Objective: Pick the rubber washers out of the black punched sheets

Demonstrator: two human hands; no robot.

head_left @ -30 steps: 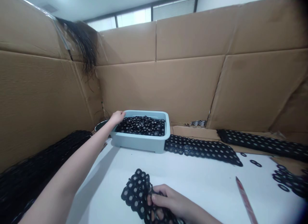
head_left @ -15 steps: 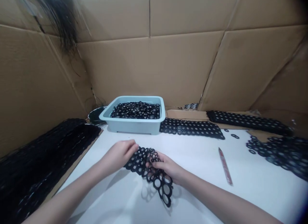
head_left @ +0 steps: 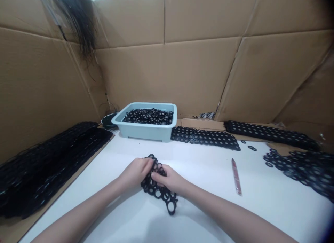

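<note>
Both my hands meet over the white table (head_left: 203, 187), holding a small black sheet of joined rings (head_left: 159, 192). My left hand (head_left: 136, 172) grips its upper left edge with curled fingers. My right hand (head_left: 169, 179) pinches the sheet from the right, thumb on top. The lower end of the sheet hangs down toward me, a few rings dangling just above the tabletop. Part of the sheet is hidden between my palms.
A pale blue tub (head_left: 146, 130) full of loose black rings stands at the back. Long black ring sheets lie behind it (head_left: 206, 136), along the left (head_left: 52, 163) and at the right (head_left: 300, 166). A reddish stick-like tool (head_left: 236, 171) lies right of my hands. Cardboard walls (head_left: 198, 72) surround the table.
My left hand came back from the blue tub and took hold of the ring sheet. Both hands have since bunched the sheet closer together, so it looks smaller and more folded.
</note>
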